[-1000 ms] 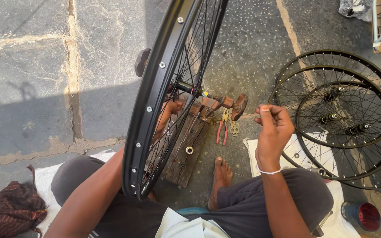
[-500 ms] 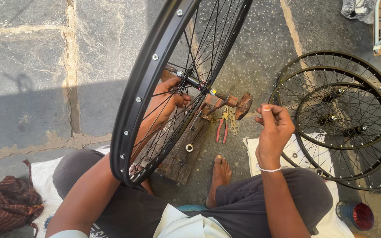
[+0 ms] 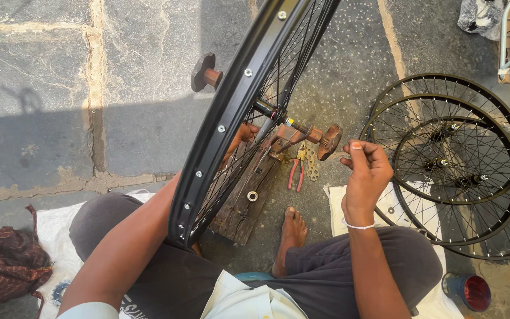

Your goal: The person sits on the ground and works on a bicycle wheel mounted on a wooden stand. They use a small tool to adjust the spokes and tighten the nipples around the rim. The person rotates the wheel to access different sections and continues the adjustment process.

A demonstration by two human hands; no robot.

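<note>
The big black wheel rim (image 3: 219, 127) hides the left hand (image 3: 240, 137), grip unclear; right hand (image 3: 366, 174) pinches something tiny beside stacked wheels (image 3: 450, 162) on stone paving (image 3: 36, 100).

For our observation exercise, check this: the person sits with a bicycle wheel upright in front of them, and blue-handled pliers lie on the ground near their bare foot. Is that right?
Not quite. In the head view the pliers have red handles, not blue. The rest holds: the bicycle wheel stands upright before the seated person, and the pliers lie on the ground near the bare foot.

A black bicycle wheel (image 3: 231, 127) stands upright mid-frame — the left hand (image 3: 240, 139) behind its spokes, the right hand (image 3: 366, 172) pinched shut — stacked wheels (image 3: 461, 171) at right.
</note>
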